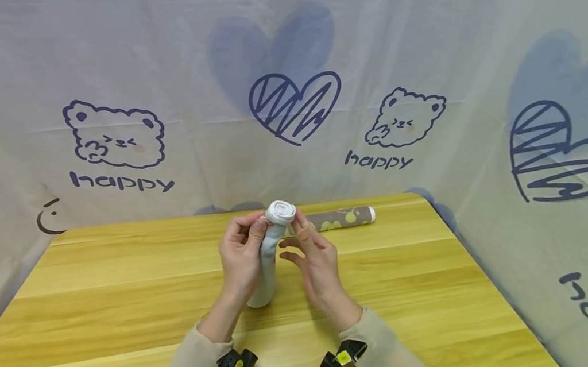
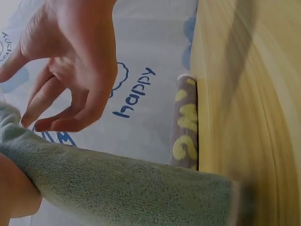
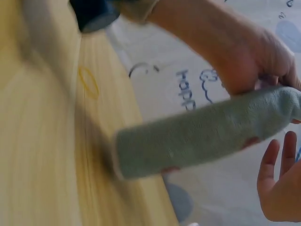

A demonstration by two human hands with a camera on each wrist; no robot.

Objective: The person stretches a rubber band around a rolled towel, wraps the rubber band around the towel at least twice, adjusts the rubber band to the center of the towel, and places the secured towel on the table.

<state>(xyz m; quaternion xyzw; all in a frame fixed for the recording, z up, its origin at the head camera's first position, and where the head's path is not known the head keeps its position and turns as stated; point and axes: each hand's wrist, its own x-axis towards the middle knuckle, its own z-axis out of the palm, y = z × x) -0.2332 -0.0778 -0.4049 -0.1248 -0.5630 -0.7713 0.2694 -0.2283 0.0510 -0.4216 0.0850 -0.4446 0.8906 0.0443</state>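
Observation:
A rolled pale green towel stands on end, tilted, its white spiral end at the top. My left hand pinches it just below that end between thumb and fingers. At the right side of the top is my right hand, its upper fingertips by the rim and its other fingers spread loosely, apart from the roll. In the left wrist view the right hand hangs over the towel with bent, relaxed fingers. The towel's lower end is close over the table in the right wrist view.
A second rolled towel, brown with yellow patterns, lies across the back of the wooden table. A thin yellow loop lies on the tabletop. Printed cloth hangs behind the table and along its sides.

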